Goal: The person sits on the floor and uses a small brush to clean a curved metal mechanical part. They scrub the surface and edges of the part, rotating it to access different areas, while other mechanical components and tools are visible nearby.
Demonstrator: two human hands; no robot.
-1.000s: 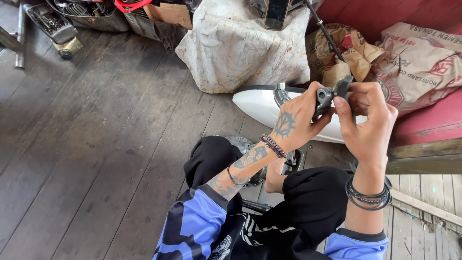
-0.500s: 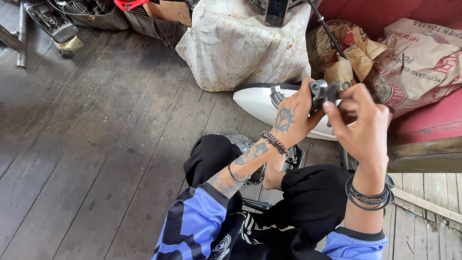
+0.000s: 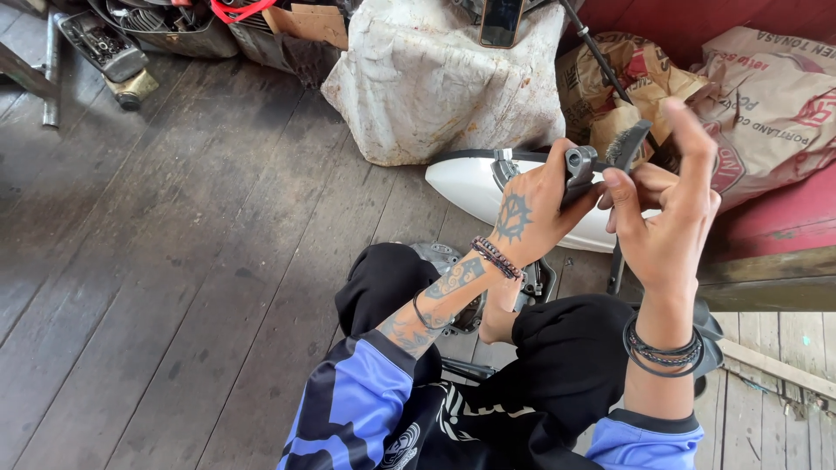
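Head view shows the left hand (image 3: 531,209) still gripping a small metal part (image 3: 579,170), while the right hand (image 3: 666,218) has lifted its brush (image 3: 625,144) higher against it.

Count: 2 hands up at 1 o'clock, left hand (image 3: 531,209) and right hand (image 3: 666,218), sharing 1 small grey metal part (image 3: 579,165) and 1 dark brush (image 3: 625,144). 1 white fairing panel (image 3: 475,187) behind them, 1 white cloth-covered bundle (image 3: 444,78) at 12 o'clock. 2 printed sacks (image 3: 766,96) at 2 o'clock, 1 phone (image 3: 502,22) at 12 o'clock.
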